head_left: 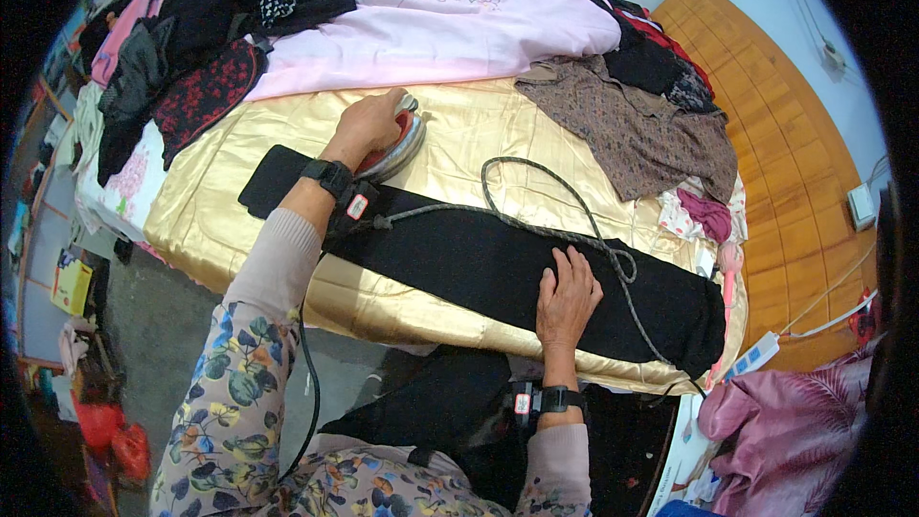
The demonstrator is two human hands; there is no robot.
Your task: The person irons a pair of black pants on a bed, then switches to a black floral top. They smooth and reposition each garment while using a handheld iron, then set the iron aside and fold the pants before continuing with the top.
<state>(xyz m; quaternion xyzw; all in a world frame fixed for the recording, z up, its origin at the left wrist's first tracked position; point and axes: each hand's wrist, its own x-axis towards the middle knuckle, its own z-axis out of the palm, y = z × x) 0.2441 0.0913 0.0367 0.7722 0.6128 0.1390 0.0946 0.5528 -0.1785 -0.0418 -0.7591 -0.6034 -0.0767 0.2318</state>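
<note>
My left hand (368, 126) is closed round the handle of a clothes iron (410, 146) with a silvery edge and a reddish part. The iron is at the far edge of a long black garment (450, 254), and I cannot tell whether it touches the cloth. This garment lies stretched out across a shiny gold bedspread (459, 124). Lying flat on its middle, fingers somewhat spread, is my right hand (567, 299). A grey braided cord (546, 226) loops over the garment between my hands and trails to its right end.
Pink embroidered cloth (412, 29) covers the far side of the bed. Dark clothes (182, 48) are piled far left; a brown patterned shirt (632, 124) lies right. Beyond stands a wooden headboard (766, 124). A white power strip (753, 355) sits near the right corner.
</note>
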